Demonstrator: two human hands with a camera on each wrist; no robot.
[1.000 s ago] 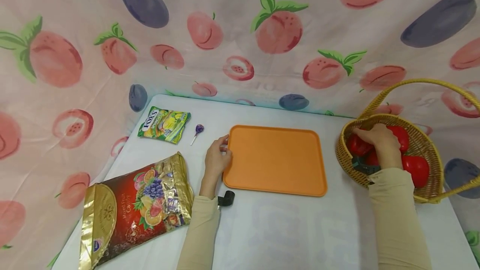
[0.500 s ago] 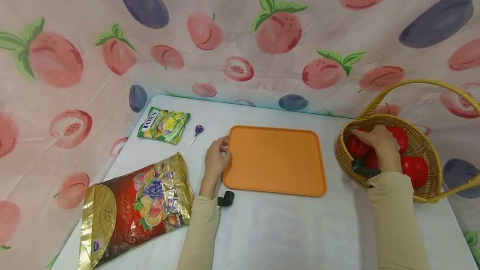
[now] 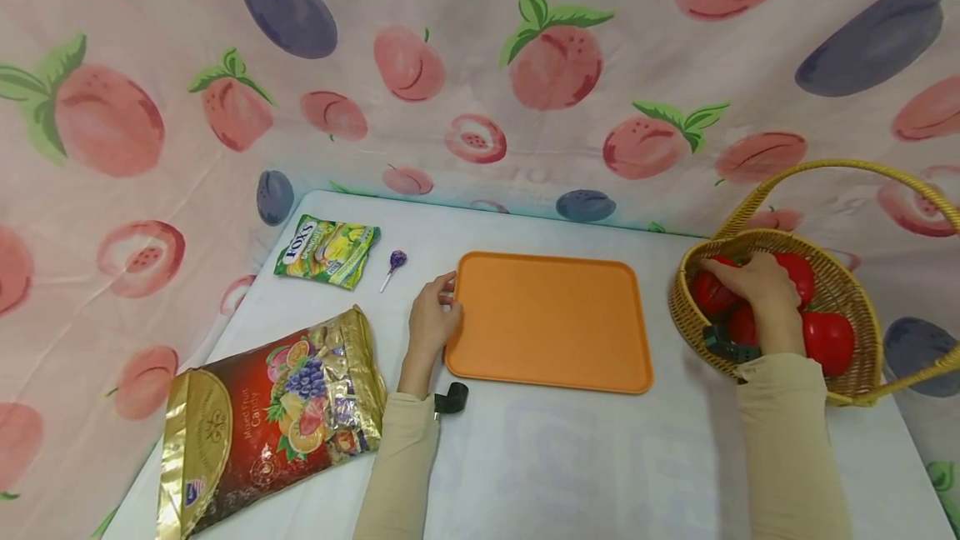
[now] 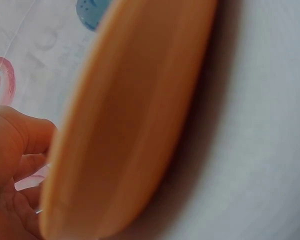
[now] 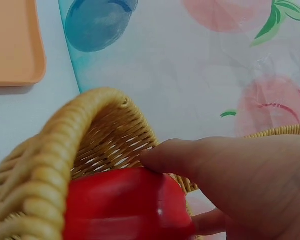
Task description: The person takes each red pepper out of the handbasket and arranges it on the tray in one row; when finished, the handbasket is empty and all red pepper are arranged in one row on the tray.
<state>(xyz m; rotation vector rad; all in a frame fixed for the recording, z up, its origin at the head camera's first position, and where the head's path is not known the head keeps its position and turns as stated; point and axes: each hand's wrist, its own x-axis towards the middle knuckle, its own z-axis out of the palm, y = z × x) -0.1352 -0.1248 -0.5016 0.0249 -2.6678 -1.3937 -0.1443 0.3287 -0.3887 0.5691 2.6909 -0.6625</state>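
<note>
An orange tray (image 3: 551, 323) lies flat in the middle of the table. My left hand (image 3: 433, 317) holds its left rim, with curled fingers and the thumb at the edge. The left wrist view shows the tray's side wall (image 4: 135, 100) close up, hiding some fingertips. On the right, my right hand (image 3: 761, 282) reaches down into a yellow wicker basket (image 3: 855, 298). It grips a glossy red bell pepper (image 5: 130, 205), the thumb lying along its top; the other fingers are mostly hidden. More red peppers (image 3: 828, 342) sit around the hand in the basket.
A large Mixed Fruit Candy bag (image 3: 277, 423) lies at front left. Behind it are a green Fox's candy packet (image 3: 327, 250) and a purple lollipop (image 3: 397, 258). The basket's tall handle (image 3: 847, 163) arches over its right side. A fruit-print cloth (image 3: 480, 65) hangs behind the table.
My right hand has turned very slightly inside the basket, still at the same pepper. My left hand and the tray have stayed where they were.
</note>
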